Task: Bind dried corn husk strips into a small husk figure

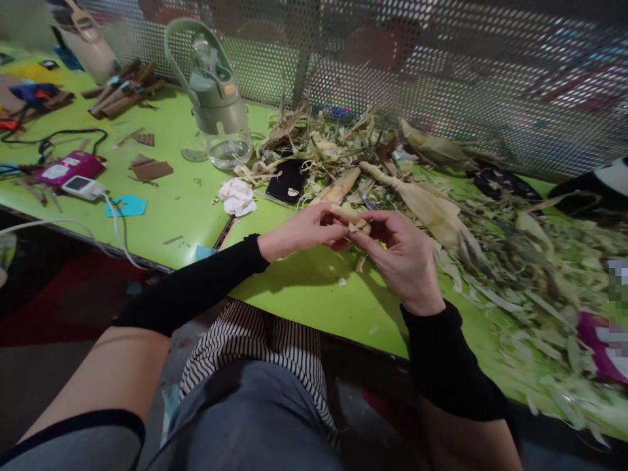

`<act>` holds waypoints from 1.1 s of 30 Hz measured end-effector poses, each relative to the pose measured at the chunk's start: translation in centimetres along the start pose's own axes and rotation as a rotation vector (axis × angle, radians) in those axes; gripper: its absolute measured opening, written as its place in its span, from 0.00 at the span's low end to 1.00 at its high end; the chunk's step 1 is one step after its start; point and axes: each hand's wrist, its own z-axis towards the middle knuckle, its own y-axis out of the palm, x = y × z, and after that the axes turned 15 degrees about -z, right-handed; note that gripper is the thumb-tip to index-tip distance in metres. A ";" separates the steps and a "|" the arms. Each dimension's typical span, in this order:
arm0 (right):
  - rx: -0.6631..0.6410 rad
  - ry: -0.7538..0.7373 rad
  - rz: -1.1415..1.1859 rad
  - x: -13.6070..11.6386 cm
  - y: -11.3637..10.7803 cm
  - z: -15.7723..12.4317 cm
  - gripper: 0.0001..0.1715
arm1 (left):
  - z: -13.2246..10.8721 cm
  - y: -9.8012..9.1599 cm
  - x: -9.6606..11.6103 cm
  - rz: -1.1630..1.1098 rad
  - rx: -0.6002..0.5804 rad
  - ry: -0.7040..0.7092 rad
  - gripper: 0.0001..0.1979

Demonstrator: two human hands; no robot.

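A small pale yellow bundle of what looks like folded corn husk point(360, 226) is held between my two hands over the green table. My left hand point(314, 229) pinches it from the left, fingers closed. From the right, the thumb and fingers of my right hand point(402, 255) close on the same piece. Just beyond my hands lie a dry tan husk piece point(338, 186) and a heap of husk scraps point(324, 140). A long husk with a wrapped, stem-like end point(426, 203) rests right of them. Parts of the held piece are hidden by my fingers.
A green-lidded water bottle point(216, 98), a black phone point(287, 180) and a crumpled tissue point(237, 197) stand or lie at the left. Farther left are a magenta device point(71, 168) with a white cable and brown rolls point(122, 91). A perforated metal screen point(343, 52) borders the back.
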 end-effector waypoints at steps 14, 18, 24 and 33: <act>-0.106 0.059 0.202 -0.4 -0.9 0.1 0.16 | -1.0 0.2 0.8 0.027 -0.041 0.025 0.06; 0.020 0.145 0.194 -0.6 -0.9 0.1 0.19 | -1.0 0.2 0.9 -0.020 -0.060 -0.023 0.06; 0.168 0.232 0.289 -0.3 0.0 0.1 0.16 | -0.8 -0.2 0.8 -0.069 -0.049 -0.047 0.07; 0.247 0.244 0.351 0.6 1.0 0.0 0.19 | -1.1 -0.3 1.2 -0.026 -0.090 -0.043 0.06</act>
